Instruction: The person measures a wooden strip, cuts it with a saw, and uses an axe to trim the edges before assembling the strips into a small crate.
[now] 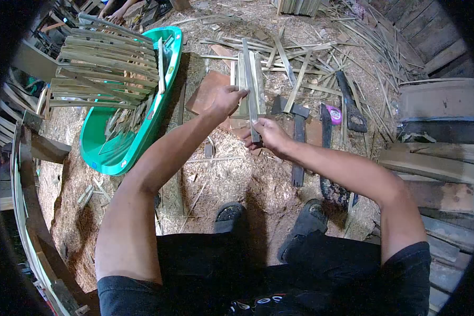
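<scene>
A long thin grey wooden strip (250, 79) is held between both hands over several pale slats (242, 68) lying on the ground. My left hand (227, 101) is closed near the strip's middle, with its fingertips on the strip's left side. My right hand (268, 135) grips the strip close to its lower end. Just right of the right hand lies a hammer-shaped tool (299, 131) with a dark handle. A reddish-brown board (209, 89) is left of the slats, partly behind the left hand.
A green tub (97, 142) with a slatted wooden rack (105, 63) stands at left. A pink tape measure (334, 114) and a dark sheathed tool (355, 118) lie at right. Scrap strips (305, 73) litter the ground. Another person's hand (117, 16) shows at top left.
</scene>
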Action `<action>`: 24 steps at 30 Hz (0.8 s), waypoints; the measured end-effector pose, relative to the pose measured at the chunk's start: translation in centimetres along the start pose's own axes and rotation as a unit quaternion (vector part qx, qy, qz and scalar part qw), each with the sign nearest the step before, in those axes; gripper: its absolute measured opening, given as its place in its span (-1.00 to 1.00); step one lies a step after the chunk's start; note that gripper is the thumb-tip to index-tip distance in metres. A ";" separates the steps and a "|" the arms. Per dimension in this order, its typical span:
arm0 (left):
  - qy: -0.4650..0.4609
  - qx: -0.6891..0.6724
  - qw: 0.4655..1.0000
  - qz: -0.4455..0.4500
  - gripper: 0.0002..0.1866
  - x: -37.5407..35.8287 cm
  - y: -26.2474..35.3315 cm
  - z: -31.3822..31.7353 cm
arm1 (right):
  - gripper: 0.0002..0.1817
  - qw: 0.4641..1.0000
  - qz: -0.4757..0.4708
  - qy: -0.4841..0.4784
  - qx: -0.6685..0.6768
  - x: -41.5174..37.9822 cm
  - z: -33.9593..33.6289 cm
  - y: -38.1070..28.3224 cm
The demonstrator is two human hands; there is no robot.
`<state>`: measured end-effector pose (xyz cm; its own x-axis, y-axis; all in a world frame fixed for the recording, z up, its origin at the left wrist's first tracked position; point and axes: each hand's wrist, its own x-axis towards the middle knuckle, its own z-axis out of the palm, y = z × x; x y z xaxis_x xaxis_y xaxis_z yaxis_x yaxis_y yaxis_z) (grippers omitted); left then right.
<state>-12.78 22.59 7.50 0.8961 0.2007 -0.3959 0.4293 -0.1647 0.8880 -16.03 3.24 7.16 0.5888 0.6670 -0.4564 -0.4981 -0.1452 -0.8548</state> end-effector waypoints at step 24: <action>-0.018 -0.002 1.000 0.006 -0.64 -0.9 0.6 0.1 | -0.47 0.998 0.037 -0.012 0.039 1.1 -0.6 -0.9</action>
<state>-13.27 22.18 8.35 0.9050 0.1633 -0.3929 0.4175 -0.1638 0.8938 -14.57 3.72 7.30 0.5334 0.6747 -0.5101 -0.5885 -0.1371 -0.7968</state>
